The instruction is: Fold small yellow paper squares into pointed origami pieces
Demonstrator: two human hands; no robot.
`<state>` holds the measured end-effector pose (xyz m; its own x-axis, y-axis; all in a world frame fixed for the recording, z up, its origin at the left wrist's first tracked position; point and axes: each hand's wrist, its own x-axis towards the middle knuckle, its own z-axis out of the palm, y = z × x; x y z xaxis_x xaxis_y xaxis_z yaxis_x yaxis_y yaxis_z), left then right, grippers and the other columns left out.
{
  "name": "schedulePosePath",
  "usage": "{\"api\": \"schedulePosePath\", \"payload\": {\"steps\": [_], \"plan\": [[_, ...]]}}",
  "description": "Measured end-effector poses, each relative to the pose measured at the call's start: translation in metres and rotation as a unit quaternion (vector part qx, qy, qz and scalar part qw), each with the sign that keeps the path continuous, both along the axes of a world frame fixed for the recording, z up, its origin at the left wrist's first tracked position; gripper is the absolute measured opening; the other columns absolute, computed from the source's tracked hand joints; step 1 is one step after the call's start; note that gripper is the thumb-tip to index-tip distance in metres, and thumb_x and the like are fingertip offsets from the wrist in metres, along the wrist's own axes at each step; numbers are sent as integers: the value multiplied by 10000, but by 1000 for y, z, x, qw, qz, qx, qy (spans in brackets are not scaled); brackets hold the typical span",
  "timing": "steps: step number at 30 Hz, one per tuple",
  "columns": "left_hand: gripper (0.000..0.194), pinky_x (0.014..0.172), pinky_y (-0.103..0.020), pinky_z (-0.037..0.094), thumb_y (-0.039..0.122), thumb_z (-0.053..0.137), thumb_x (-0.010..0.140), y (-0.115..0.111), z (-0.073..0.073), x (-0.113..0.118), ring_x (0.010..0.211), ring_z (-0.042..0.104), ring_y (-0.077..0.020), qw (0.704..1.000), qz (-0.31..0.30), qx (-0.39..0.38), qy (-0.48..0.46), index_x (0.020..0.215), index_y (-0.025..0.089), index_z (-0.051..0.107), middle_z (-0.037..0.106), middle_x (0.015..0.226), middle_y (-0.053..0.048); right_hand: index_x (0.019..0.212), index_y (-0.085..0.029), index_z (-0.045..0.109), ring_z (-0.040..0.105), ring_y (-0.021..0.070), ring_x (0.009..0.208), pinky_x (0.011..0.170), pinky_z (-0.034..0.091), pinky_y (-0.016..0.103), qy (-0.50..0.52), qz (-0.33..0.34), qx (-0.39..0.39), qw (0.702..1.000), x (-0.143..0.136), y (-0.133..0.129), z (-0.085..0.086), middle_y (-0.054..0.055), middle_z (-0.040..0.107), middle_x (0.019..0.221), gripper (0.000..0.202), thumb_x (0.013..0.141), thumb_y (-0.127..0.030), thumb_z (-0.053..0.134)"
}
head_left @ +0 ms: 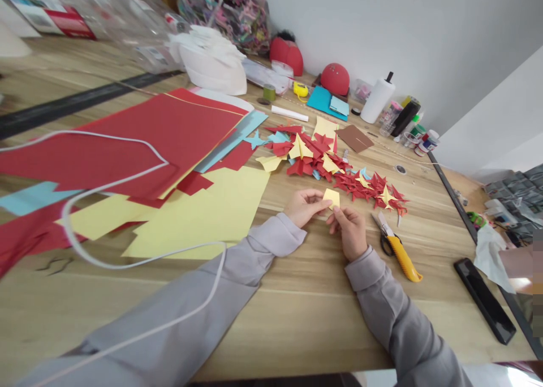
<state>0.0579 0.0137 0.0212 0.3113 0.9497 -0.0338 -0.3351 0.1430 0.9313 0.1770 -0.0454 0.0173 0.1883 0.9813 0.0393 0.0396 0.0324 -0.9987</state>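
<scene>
A small folded piece of yellow paper [331,197] is held between my two hands, just above the wooden table. My left hand [304,207] pinches its left edge between thumb and fingers. On the lower right, my right hand [350,231] grips the same paper with thumb and fingertips, the other fingers curled. Just beyond lies a heap of folded red, yellow and blue paper shapes, among them a yellow star-like one [299,147]. To the right of my right hand are a yellow-handled utility knife [405,257] and black-handled scissors [385,241], overlapping.
Large sheets of red paper [127,143] and yellow paper [220,206] cover the left side, crossed by a white cable [144,259]. A black phone [483,299] lies near the right edge. Along the back stand a white bottle [377,100], red pincushion-like domes [335,78] and tissues [212,59].
</scene>
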Motion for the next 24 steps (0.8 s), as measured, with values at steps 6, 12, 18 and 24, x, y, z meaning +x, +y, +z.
{"api": "schedulePosePath", "payload": {"steps": [6, 12, 18, 24], "plan": [[291, 443, -218, 414, 290, 775, 446, 0, 1, -1, 422, 482, -78, 1000, 4, 10, 20, 623, 111, 628, 570, 474, 17, 704, -153, 598, 473, 60, 379, 410, 355, 196, -2, 19, -4, 1000, 0, 0, 1, -6, 621, 562, 275, 760, -420, 559], [297, 409, -198, 387, 298, 776, 452, 1, 0, -2, 400, 472, -68, 1000, -2, 14, 23, 630, 107, 634, 555, 444, 20, 709, -154, 594, 493, 65, 388, 409, 350, 195, 11, 24, -15, 1000, 1, 0, 3, -7, 626, 564, 266, 759, -414, 564], [347, 414, -214, 431, 332, 787, 438, 2, -1, -3, 428, 520, -92, 999, -24, -34, -2, 656, 115, 628, 579, 473, 6, 698, -157, 580, 491, 63, 400, 421, 358, 194, 32, 44, -19, 998, 3, 0, 3, -8, 622, 587, 264, 745, -417, 582], [383, 425, -234, 446, 354, 781, 438, 4, -2, -4, 448, 563, -118, 997, -27, -63, -26, 688, 115, 616, 612, 518, -12, 668, -159, 554, 474, 54, 397, 419, 355, 189, 40, 33, -15, 999, 4, 1, 0, -12, 621, 585, 274, 732, -422, 594]]}}
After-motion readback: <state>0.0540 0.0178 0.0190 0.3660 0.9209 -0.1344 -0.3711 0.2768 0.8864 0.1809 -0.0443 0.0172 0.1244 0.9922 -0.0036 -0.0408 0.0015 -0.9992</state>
